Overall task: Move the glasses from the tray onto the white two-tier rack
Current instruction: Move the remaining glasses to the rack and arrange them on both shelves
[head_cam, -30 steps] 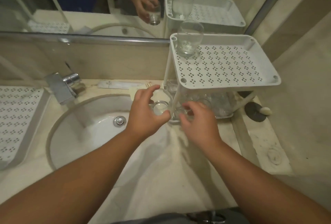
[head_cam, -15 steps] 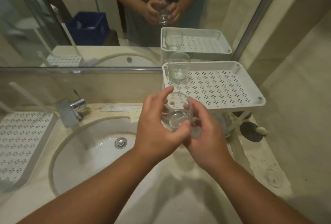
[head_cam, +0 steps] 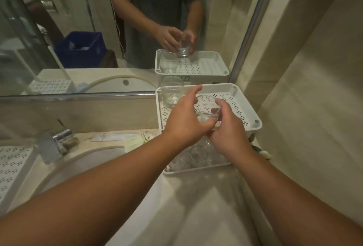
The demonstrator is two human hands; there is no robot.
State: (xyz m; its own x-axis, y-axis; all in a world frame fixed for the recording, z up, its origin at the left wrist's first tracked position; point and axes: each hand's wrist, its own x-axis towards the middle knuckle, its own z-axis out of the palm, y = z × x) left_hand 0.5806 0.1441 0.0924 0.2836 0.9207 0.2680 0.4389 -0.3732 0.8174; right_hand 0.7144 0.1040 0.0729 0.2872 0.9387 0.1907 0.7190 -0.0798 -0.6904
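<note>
A clear glass [head_cam: 207, 108] is held upright between my left hand [head_cam: 184, 120] and my right hand [head_cam: 229, 133], just above the top tier of the white two-tier rack [head_cam: 243, 112]. One more glass [head_cam: 171, 94] stands in the back left corner of that top tier. On the lower tier [head_cam: 196, 169], under my hands, stand several glasses [head_cam: 198, 155]. The perforated white tray [head_cam: 11, 167] lies at the far left of the counter, and I see no glasses on its visible part.
A round sink [head_cam: 94, 159] with a chrome tap [head_cam: 57, 143] lies between tray and rack. Paper packets [head_cam: 125, 139] lie behind the sink. The mirror [head_cam: 78, 29] runs along the back, and a wall [head_cam: 314, 88] closes in the rack's right side.
Both hands lifted the glass from counter level by the lower tier up and back, and it now hangs over the top tier. The view tilted upward.
</note>
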